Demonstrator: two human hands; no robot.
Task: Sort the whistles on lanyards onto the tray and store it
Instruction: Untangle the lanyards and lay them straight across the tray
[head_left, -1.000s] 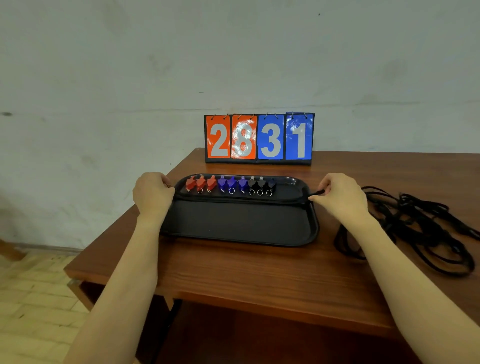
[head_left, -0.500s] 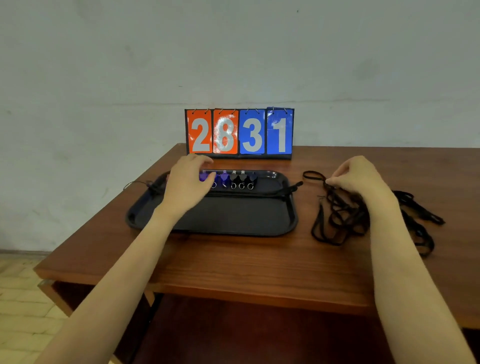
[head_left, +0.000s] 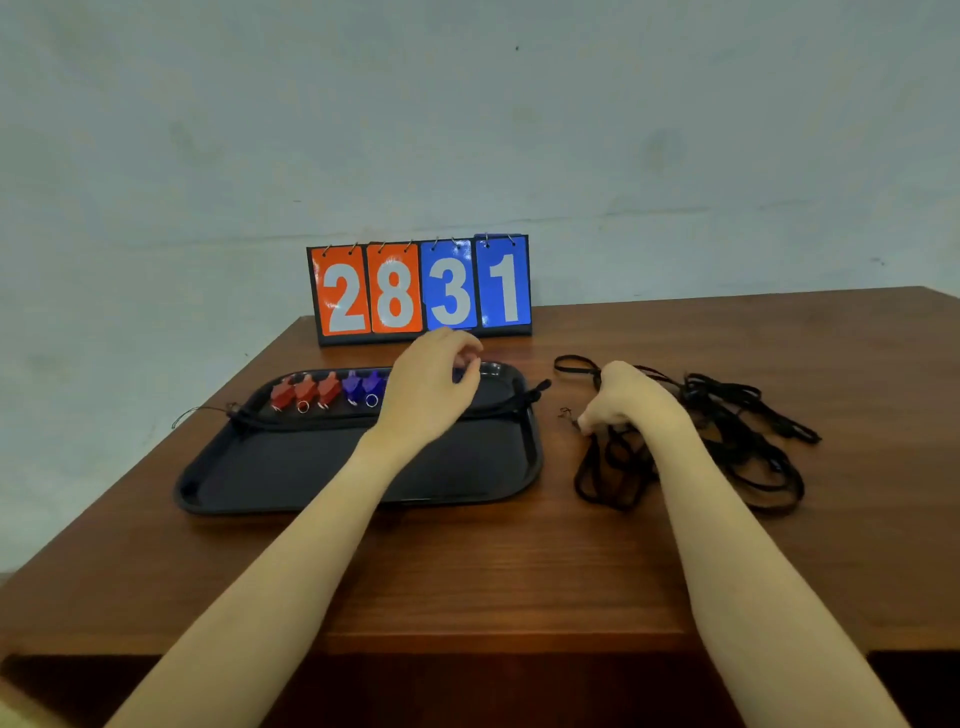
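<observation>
Fingers (head_left: 470, 364) of the left hand (head_left: 426, 395) curl over the whistles (head_left: 327, 391) on the tray (head_left: 291, 480), grasp unclear, while the right hand (head_left: 626, 400) grips the lanyards (head_left: 737, 441), whose tangle could snag and drag whistles out of line.

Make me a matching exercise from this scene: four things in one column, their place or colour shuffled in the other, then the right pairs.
Things:
1. red whistles
2. scoreboard
3. lanyards
4. left hand

Places:
A. in a loose black heap on the table, right of the tray
B. over the back row of the tray, covering some whistles
C. standing at the table's far edge by the wall
D. at the left end of the row on the tray

Pairs: 1-D, 2-C, 3-A, 4-B
</observation>
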